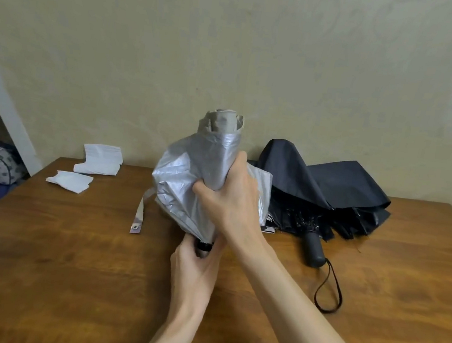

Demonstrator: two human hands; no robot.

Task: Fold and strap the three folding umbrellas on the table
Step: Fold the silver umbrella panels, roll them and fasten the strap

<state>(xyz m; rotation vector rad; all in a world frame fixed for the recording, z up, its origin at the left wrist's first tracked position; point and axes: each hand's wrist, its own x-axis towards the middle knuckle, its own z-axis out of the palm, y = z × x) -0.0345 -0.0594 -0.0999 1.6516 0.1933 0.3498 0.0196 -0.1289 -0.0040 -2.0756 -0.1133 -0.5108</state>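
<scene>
Silver umbrella stands nearly upright above the middle of the table, its long axis running from the handle at the bottom to the bunched beige tip at the top. The left hand is wrapped round the handle from below. The right hand grips the canopy higher up, fingers curled into the loose cloth on its right side. Both hands are thus clamped on one umbrella, one above the other. Its closing strap hangs free off the left side, away from the right hand and nearer the left; I judge the pleats need gathering before that strap can be wound round. Behind, toward the table's far right edge, a dark umbrella lies unfolded, its grip and wrist loop pointing toward the person. White papers lie at the far left corner.
</scene>
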